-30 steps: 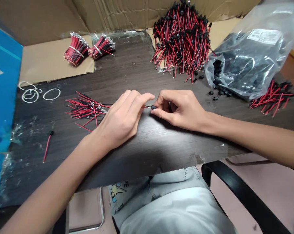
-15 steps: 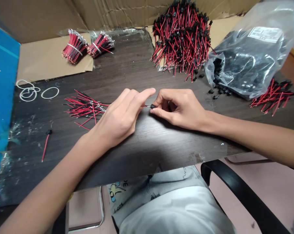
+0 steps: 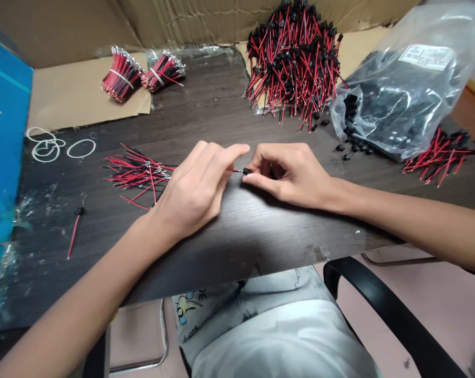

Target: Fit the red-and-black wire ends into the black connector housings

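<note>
My left hand (image 3: pixel 198 186) rests on the dark table (image 3: pixel 241 236), its fingers pinched on a thin red wire (image 3: pixel 234 170). My right hand (image 3: pixel 288 173) meets it fingertip to fingertip and pinches a small black connector (image 3: pixel 246 171) at the wire's end. A loose fan of red and black wires (image 3: pixel 137 173) lies just left of my left hand.
A tall heap of wired connectors (image 3: pixel 295 58) stands at the back. A clear bag of black connectors (image 3: pixel 403 89) lies right, more wires (image 3: pixel 438 152) beside it. Two banded wire bundles (image 3: pixel 141 76), white rubber bands (image 3: pixel 56 148) and one stray wire (image 3: pixel 74 231) lie left.
Both hands stay pinched together at the same spot. My left forefinger has shifted slightly along the wire.
</note>
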### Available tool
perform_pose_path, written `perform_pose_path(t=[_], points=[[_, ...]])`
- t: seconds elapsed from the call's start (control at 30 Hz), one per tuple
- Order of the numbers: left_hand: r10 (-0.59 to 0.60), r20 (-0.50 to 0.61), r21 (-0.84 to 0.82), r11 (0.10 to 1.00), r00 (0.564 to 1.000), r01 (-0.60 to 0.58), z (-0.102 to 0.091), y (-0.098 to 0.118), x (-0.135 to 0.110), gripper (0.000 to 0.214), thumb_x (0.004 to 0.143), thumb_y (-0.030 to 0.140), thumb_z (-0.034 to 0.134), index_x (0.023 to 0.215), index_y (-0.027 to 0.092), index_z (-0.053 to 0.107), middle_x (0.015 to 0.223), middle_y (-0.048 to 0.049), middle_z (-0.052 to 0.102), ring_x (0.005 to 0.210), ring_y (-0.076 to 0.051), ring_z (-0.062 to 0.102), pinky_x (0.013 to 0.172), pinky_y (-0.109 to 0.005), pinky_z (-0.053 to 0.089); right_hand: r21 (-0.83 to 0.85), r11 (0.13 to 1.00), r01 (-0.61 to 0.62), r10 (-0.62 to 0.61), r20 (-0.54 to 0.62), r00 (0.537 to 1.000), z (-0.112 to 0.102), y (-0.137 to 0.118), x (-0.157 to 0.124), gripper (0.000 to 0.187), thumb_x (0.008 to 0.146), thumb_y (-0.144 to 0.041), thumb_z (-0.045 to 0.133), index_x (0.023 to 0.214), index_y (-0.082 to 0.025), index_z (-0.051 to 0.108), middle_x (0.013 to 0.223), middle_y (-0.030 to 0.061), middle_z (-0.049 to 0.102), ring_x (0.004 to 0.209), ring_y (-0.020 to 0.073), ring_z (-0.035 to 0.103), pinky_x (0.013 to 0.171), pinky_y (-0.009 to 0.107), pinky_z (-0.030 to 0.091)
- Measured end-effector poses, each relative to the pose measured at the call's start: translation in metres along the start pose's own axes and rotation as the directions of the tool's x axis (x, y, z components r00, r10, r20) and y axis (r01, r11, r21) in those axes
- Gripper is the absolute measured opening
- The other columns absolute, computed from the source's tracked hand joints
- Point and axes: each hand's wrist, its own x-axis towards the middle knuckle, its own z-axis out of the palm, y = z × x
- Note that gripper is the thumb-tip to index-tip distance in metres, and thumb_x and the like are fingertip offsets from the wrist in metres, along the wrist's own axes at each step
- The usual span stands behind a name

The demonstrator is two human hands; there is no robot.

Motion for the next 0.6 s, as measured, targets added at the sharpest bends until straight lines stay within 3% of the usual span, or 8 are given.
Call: perform_pose_path(t=[0.23, 0.6], points=[[-0.025, 0.03, -0.038, 0.999, 0.999, 0.026, -0.0003, -0.0002, -0.001, 0.04, 0.105, 0.016, 0.045, 0.145, 0.021, 0.05, 0.104, -0.0056, 0.067, 0.094, -0.021, 0.068, 0.087, -0.04, 0.06, 0.023, 1.0, 0.0, 0.0, -0.016, 1.0, 0.0001, 0.0011, -0.0002, 0.043, 0.097, -0.057, 0.07, 0.085, -0.016, 0.064, 0.069, -0.0022, 0.06, 0.06, 0.0091, 0.046, 0.059, 0.025, 0.037], [-0.04, -0.041, 0.02, 0.999, 0.998, 0.041, 0.0024, 0.0036, 0.0001, 0.03, 0.108, 0.021, 0.046, 0.137, 0.021, 0.054, 0.1, -0.0057, 0.069, 0.092, -0.02, 0.066, 0.085, -0.037, 0.057, 0.005, 1.0, 0.014, -0.014, -0.004, 1.0, 0.0007, 0.0016, -0.0006, 0.044, 0.098, -0.059, 0.068, 0.085, -0.017, 0.063, 0.07, -0.0015, 0.061, 0.061, 0.0101, 0.047, 0.06, 0.025, 0.038]])
